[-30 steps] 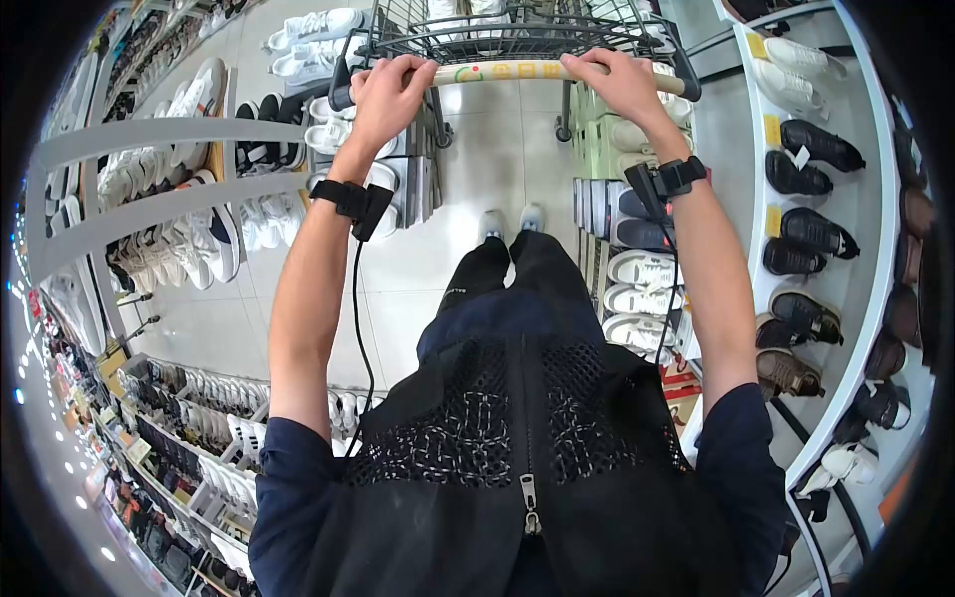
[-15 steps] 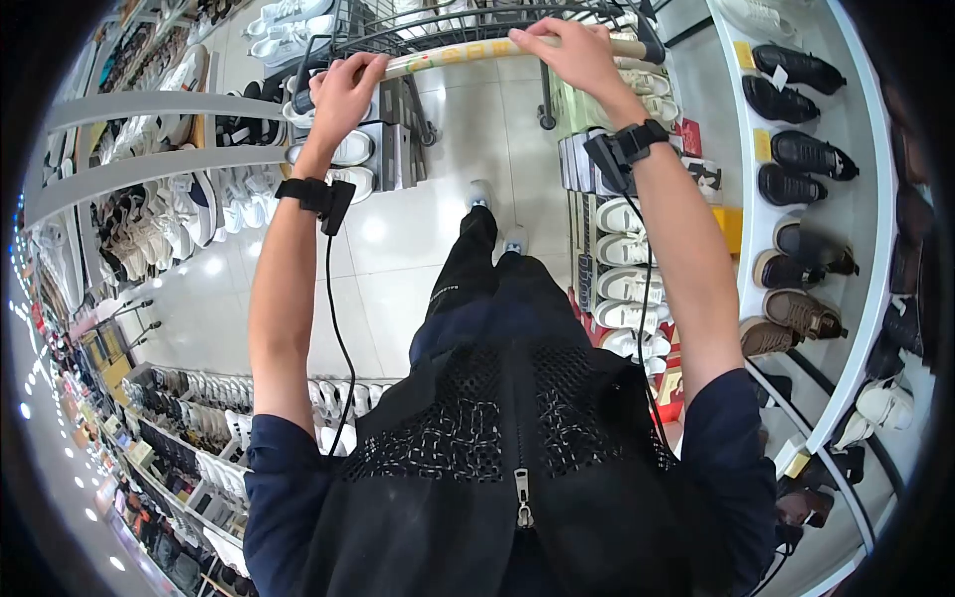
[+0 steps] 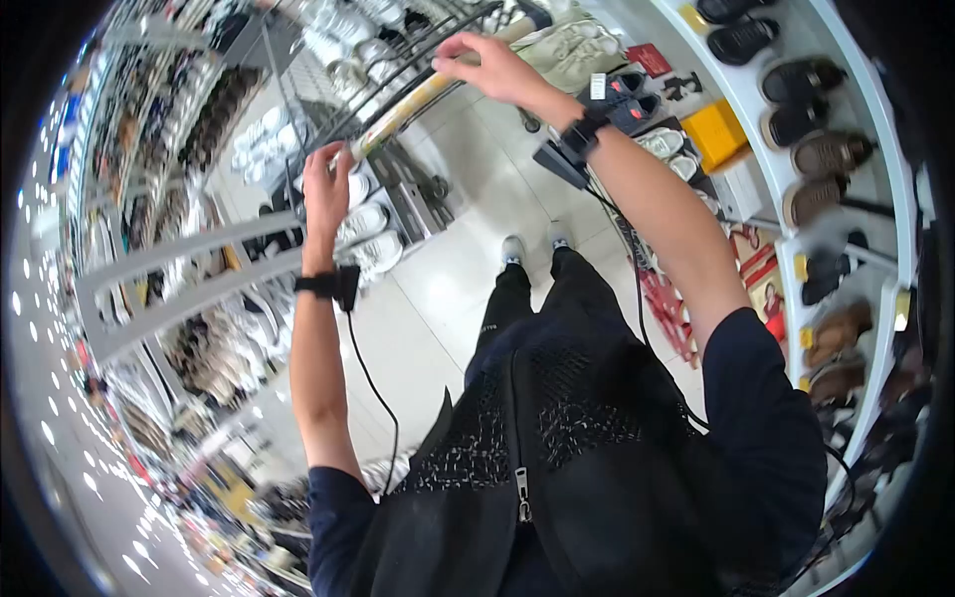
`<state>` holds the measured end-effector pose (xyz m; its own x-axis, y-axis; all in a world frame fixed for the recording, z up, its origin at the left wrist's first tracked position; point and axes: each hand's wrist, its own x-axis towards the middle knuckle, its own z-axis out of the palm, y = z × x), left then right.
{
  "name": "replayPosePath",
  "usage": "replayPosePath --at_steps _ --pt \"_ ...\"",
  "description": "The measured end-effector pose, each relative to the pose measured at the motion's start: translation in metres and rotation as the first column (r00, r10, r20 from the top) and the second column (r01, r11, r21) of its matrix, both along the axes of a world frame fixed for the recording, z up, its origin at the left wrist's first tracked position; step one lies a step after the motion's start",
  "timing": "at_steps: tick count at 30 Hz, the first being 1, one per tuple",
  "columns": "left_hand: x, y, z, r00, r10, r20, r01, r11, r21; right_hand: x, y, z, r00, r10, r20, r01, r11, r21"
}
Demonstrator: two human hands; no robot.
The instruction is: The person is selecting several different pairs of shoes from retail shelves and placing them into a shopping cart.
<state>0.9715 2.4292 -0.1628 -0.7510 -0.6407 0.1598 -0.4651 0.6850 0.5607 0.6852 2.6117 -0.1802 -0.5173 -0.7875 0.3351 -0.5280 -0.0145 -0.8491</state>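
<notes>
The handle [image 3: 403, 107] of a wire shopping cart [image 3: 373, 60] runs slantwise across the top of the head view. At its lower left end my left hand [image 3: 325, 194] is closed around the bar, fingers bent over it. My right hand [image 3: 494, 72] lies over the upper right part of the handle with fingers stretched out and the thumb apart, not wrapped round it. Whether its palm touches the bar is hard to see.
Shoe shelves [image 3: 771, 139] with dark and brown pairs rise on the right. White shoes [image 3: 368, 239] sit on stacked boxes left of the cart. A grey rack frame [image 3: 199, 244] juts in at left. A yellow box [image 3: 714, 134] stands at right on the tiled floor [image 3: 428, 289].
The cart handle has swung from nearly level to a steep slant, its left end lower. My right hand has loosened its grip and straightened its fingers. My feet now stand side by side.
</notes>
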Motion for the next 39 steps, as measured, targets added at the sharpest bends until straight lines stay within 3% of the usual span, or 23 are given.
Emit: replayPosePath --at_steps 1,3,5,7,9,12,13,15,17,19,20,23,25,28,29,31,33,35,36,37,39 --pt "-0.007 0.016 0.013 0.997 -0.041 -0.073 0.032 0.992 -0.125 0.003 0.012 0.003 0.962 0.091 0.259 -0.074 0.994 -0.076" --pt "-0.028 0.052 0.037 0.949 -0.235 -0.211 0.199 0.964 -0.178 0.003 0.057 0.005 0.978 0.078 0.195 -0.054 0.991 -0.124" --pt "-0.037 0.089 0.039 0.923 -0.283 -0.26 0.332 0.928 0.168 0.01 0.104 -0.014 0.835 0.138 0.533 -0.104 0.99 -0.093" --pt "-0.046 0.127 0.027 0.901 -0.374 -0.219 0.43 0.835 0.345 0.03 0.157 -0.035 0.812 -0.029 0.582 -0.003 0.999 0.055" --pt "-0.057 0.155 -0.011 0.848 -0.491 -0.201 0.529 0.754 0.389 0.049 0.213 -0.072 0.781 -0.17 0.601 0.086 0.982 0.167" --pt "-0.075 0.191 -0.05 0.736 -0.669 -0.108 0.637 0.628 0.447 0.088 0.286 -0.114 0.638 -0.317 0.702 0.234 0.948 0.216" --pt "-0.079 0.199 -0.069 0.717 -0.688 -0.114 0.655 0.607 0.45 0.103 0.306 -0.125 0.57 -0.355 0.741 0.302 0.929 0.213" --pt "-0.091 0.217 -0.1 0.668 -0.74 -0.082 0.636 0.51 0.58 0.126 0.344 -0.15 0.526 -0.403 0.749 0.387 0.898 0.212" --pt "-0.105 0.232 -0.118 0.628 -0.775 -0.069 0.645 0.469 0.604 0.143 0.365 -0.167 0.487 -0.432 0.759 0.436 0.873 0.217" --pt "-0.127 0.253 -0.134 0.517 -0.855 0.027 0.646 0.411 0.643 0.148 0.382 -0.183 0.383 -0.51 0.77 0.495 0.817 0.295" --pt "-0.139 0.261 -0.147 0.448 -0.89 0.087 0.661 0.395 0.638 0.151 0.386 -0.195 0.372 -0.516 0.772 0.512 0.808 0.293" --pt "-0.174 0.282 -0.204 0.367 -0.916 0.162 0.623 0.371 0.688 0.145 0.388 -0.225 0.205 -0.552 0.808 0.572 0.738 0.359" --pt "-0.199 0.289 -0.238 0.325 -0.922 0.21 0.585 0.37 0.721 0.137 0.384 -0.245 0.158 -0.535 0.83 0.543 0.749 0.379" --pt "-0.232 0.292 -0.301 0.438 -0.828 0.351 0.458 0.542 0.705 0.118 0.377 -0.285 0.064 -0.513 0.856 0.513 0.753 0.413" --pt "-0.239 0.291 -0.318 0.429 -0.827 0.362 0.45 0.544 0.708 0.111 0.374 -0.294 0.028 -0.516 0.856 0.489 0.754 0.439" --pt "-0.248 0.288 -0.35 0.597 -0.732 0.33 0.331 0.599 0.729 0.1 0.367 -0.328 -0.026 -0.502 0.864 0.505 0.74 0.445" --pt "-0.26 0.288 -0.374 0.602 -0.72 0.346 0.307 0.609 0.732 0.094 0.358 -0.356 -0.08 -0.488 0.869 0.526 0.72 0.452" --pt "-0.27 0.295 -0.381 0.702 -0.623 0.345 0.119 0.58 0.806 0.087 0.348 -0.376 -0.195 -0.554 0.809 0.626 0.565 0.538" --pt "-0.274 0.29 -0.396 0.706 -0.653 0.274 0.142 0.51 0.849 0.078 0.344 -0.382 -0.281 -0.463 0.841 0.631 0.571 0.526" --pt "-0.276 0.29 -0.401 0.698 -0.652 0.294 0.123 0.515 0.848 0.074 0.338 -0.387 -0.301 -0.457 0.837 0.62 0.573 0.536" --pt "-0.283 0.294 -0.402 0.78 -0.573 0.25 0.018 0.421 0.907 0.065 0.323 -0.39 -0.44 -0.21 0.873 0.742 0.461 0.486"
